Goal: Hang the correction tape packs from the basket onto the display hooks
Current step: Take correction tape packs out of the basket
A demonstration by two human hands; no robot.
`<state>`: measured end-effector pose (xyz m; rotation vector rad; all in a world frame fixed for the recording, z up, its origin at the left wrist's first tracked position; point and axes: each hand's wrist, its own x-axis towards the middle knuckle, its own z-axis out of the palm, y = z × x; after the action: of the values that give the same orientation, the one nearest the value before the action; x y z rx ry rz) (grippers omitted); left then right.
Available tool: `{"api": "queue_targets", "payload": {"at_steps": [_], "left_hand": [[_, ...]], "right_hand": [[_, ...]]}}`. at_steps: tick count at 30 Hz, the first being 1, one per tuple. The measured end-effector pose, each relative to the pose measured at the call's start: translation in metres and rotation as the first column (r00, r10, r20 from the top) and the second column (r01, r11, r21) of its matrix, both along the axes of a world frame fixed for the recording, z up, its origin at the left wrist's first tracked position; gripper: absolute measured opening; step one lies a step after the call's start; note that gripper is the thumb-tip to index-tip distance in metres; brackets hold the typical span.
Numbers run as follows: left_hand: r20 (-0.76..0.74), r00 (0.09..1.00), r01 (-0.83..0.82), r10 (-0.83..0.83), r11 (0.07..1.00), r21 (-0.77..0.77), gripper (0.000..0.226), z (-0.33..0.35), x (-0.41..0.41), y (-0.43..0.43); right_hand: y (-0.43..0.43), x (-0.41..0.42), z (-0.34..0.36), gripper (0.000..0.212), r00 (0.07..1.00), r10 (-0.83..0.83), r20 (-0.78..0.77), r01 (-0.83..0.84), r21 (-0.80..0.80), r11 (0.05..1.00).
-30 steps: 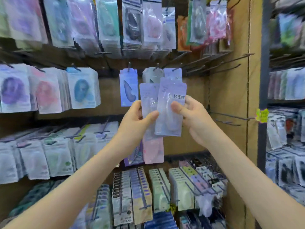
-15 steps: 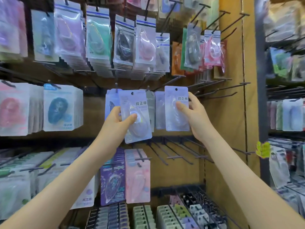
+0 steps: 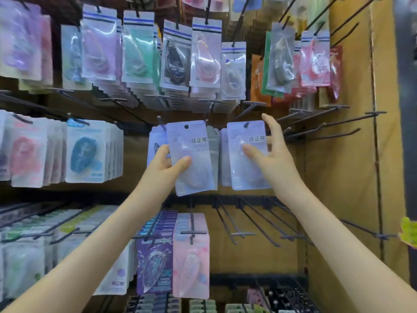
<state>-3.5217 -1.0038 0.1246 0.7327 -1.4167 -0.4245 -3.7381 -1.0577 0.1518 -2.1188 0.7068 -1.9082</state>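
Two bare hands are reaching up to the rack. The left hand [image 3: 162,163] is pinching a pale lilac, translucent plastic correction tape pack [image 3: 191,141] between thumb and fingers, its punched hole not yet threaded. The right hand [image 3: 270,159], fingers spread and thumb resting on a matching second lilac pack [image 3: 246,175], is apparently settling it on a thin dark wire hook [image 3: 246,124]. Next, the held pack's hole probably needs lining up with a hook tip.

Brown display back wall [image 3: 248,263], tan side panel [image 3: 352,188] on the right, dark upright post [image 3: 406,132] at far right edge. Even, bright indoor light.
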Motion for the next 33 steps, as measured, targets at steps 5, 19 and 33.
{"api": "queue_targets", "payload": {"at_steps": [5, 19, 33], "left_hand": [[0.033, 0.999, 0.014, -0.014, 1.000, 0.009, 0.028, -0.001, 0.001, -0.002], [0.318, 0.943, 0.125, -0.102, 0.991, -0.055, 0.029, 0.012, -0.033, -0.018], [0.527, 0.435, -0.506, 0.731, 0.682, -0.528, 0.070, 0.025, -0.026, -0.049]], "right_hand": [[-0.027, 0.012, 0.004, 0.054, 0.994, -0.093, -0.061, 0.102, 0.153, 0.983], [0.021, 0.027, -0.011, 0.026, 0.978, 0.207, -0.020, -0.202, 0.143, 0.969], [0.020, 0.008, 0.009, 0.068, 0.985, 0.109, 0.136, -0.120, 0.073, 0.990]]}}
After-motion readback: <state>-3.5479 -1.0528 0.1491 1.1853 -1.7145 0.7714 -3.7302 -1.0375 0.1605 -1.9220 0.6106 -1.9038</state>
